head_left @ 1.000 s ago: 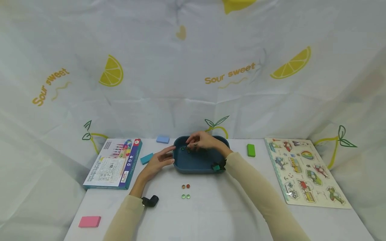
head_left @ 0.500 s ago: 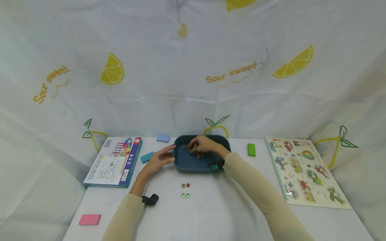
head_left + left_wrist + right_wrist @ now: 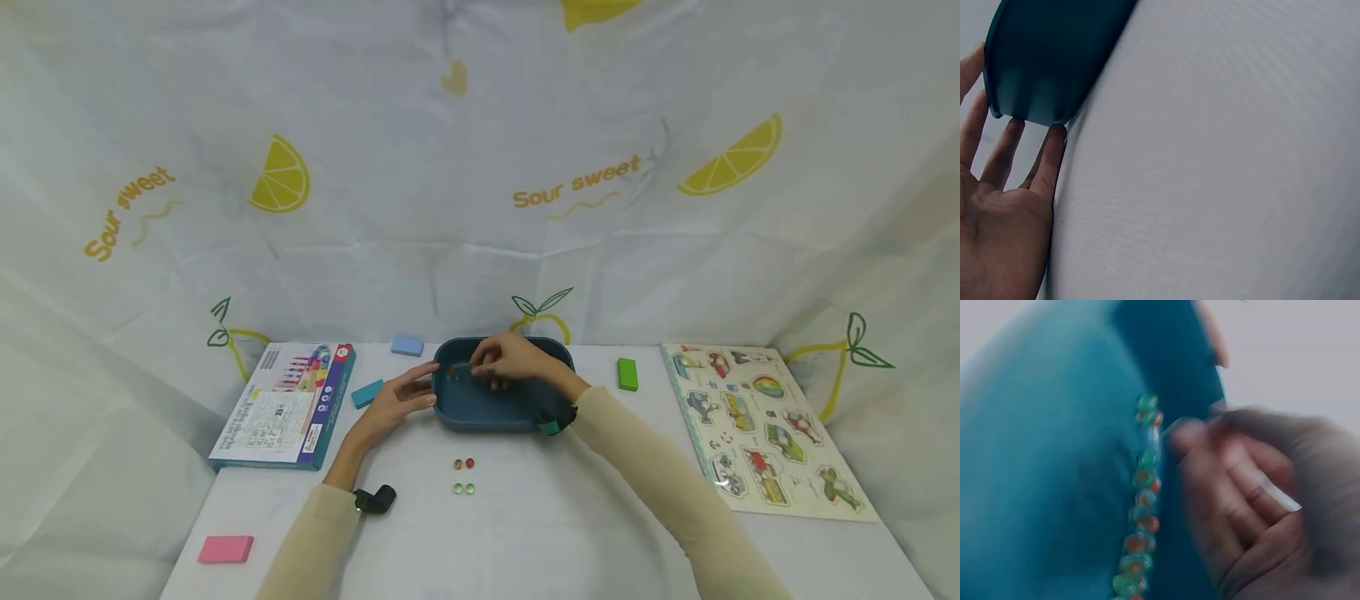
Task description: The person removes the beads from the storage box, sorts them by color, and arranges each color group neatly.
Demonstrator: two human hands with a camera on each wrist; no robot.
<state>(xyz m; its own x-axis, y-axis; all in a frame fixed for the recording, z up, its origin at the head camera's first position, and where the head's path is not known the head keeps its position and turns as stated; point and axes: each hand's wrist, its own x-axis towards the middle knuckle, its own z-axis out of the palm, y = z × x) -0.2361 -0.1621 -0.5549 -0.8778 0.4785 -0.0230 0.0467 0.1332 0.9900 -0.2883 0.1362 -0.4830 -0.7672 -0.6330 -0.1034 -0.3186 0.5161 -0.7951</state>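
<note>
A dark blue tray stands at the back middle of the table. Several small glass marbles, green and orange, lie at its left end; the right wrist view has them in a line of marbles. My right hand is over the tray, beside these marbles. Its fingers are curled with thumb and forefinger close together; blur hides whether anything is between them. My left hand touches the tray's left end with spread fingertips. In front of the tray sit two orange marbles and two green marbles.
At the left lies a boxed set, with a pink block nearer me. Two blue blocks lie left of the tray, a green block right of it. A picture puzzle board covers the right side.
My right hand first lowers its fingers among the marbles, then rises a little and shifts right. Marbles at the tray's left end sit differently. My left hand stays at the tray.
</note>
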